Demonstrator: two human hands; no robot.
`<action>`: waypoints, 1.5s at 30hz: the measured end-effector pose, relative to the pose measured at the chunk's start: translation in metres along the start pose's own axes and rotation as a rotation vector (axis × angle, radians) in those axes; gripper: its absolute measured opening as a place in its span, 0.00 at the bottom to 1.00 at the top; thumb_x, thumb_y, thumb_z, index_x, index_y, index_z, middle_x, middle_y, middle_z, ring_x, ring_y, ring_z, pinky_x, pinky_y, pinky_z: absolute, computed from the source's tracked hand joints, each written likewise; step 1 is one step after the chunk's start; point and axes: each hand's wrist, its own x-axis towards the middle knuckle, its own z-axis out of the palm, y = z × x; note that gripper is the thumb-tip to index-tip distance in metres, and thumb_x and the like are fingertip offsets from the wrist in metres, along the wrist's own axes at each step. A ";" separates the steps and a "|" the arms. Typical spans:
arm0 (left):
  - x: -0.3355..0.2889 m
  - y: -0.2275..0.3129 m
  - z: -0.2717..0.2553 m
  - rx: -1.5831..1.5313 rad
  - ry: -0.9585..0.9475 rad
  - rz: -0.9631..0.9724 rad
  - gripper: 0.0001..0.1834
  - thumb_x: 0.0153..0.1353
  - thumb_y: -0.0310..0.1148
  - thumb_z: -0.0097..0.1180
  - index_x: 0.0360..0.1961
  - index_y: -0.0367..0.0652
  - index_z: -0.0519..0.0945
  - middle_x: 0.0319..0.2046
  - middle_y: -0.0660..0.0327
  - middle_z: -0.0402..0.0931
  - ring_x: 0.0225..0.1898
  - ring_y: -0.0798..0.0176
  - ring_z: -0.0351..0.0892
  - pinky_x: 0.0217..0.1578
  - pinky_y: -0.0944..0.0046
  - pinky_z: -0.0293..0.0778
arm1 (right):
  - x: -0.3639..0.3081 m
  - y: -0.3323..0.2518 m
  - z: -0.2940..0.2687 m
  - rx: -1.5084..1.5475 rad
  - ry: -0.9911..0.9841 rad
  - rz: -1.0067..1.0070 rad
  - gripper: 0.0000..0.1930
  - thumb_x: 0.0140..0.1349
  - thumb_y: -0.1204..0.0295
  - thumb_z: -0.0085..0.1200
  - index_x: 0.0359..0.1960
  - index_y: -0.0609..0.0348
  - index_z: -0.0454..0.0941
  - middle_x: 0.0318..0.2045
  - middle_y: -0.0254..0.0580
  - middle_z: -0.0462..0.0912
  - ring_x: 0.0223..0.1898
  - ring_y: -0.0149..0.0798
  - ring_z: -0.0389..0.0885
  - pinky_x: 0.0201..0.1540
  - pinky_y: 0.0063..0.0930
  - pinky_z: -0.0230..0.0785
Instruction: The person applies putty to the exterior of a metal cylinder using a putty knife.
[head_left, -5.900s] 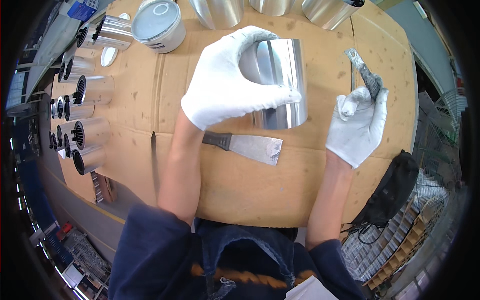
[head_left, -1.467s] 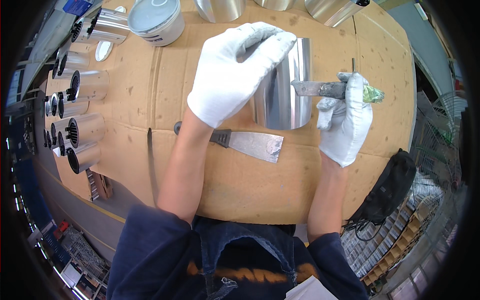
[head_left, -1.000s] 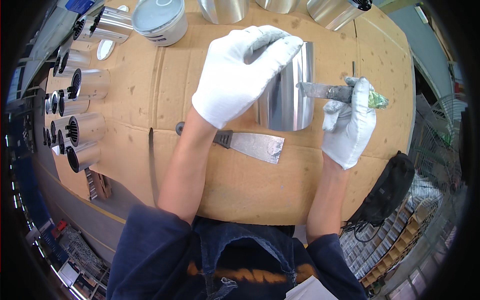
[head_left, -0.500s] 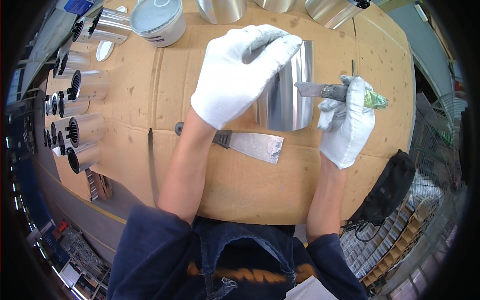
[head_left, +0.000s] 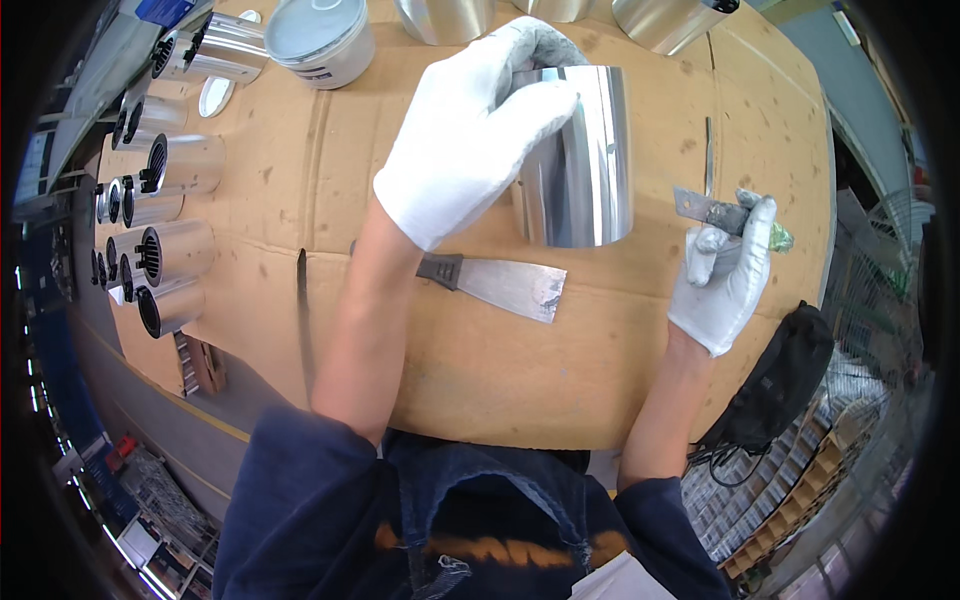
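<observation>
A shiny metal cylinder stands in the middle of the cardboard-covered table. My left hand, in a white glove, is closed on its top rim, thumb on the near side and fingers over the far edge. To the right, apart from the cylinder, my gloved right hand grips a small scraper with a grey blade pointing left and a greenish handle end. A wider putty knife lies in front of the cylinder, its dark handle partly hidden by my left forearm.
Several metal cylinders with black fittings line the table's left side. A lidded white bucket and more metal cylinders stand at the back. A thin dark strip lies on the cardboard. A black bag hangs at the right edge.
My right hand has moved right with the scraper, away from the cylinder. My left thumb has come down on the cylinder's rim, and the cylinder has shifted slightly.
</observation>
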 end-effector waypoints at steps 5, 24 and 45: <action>0.006 0.012 0.006 0.159 -0.124 -0.080 0.15 0.58 0.32 0.54 0.43 0.35 0.76 0.35 0.64 0.75 0.39 0.73 0.70 0.44 0.71 0.66 | -0.004 -0.001 -0.021 0.022 0.041 -0.021 0.14 0.66 0.60 0.47 0.37 0.59 0.72 0.22 0.38 0.74 0.15 0.25 0.68 0.10 0.13 0.50; 0.007 0.009 0.020 0.067 -0.098 -0.071 0.18 0.57 0.33 0.55 0.45 0.32 0.76 0.38 0.61 0.76 0.40 0.72 0.72 0.44 0.71 0.67 | -0.008 0.007 -0.006 0.055 -0.127 0.197 0.14 0.66 0.63 0.47 0.40 0.64 0.72 0.17 0.43 0.77 0.09 0.28 0.67 0.10 0.18 0.53; 0.007 0.008 0.016 0.034 -0.119 -0.024 0.16 0.58 0.33 0.55 0.44 0.33 0.76 0.38 0.61 0.76 0.39 0.72 0.72 0.43 0.71 0.69 | -0.005 0.015 -0.025 0.228 -0.215 0.160 0.15 0.68 0.61 0.44 0.42 0.62 0.72 0.14 0.37 0.73 0.08 0.25 0.60 0.14 0.18 0.52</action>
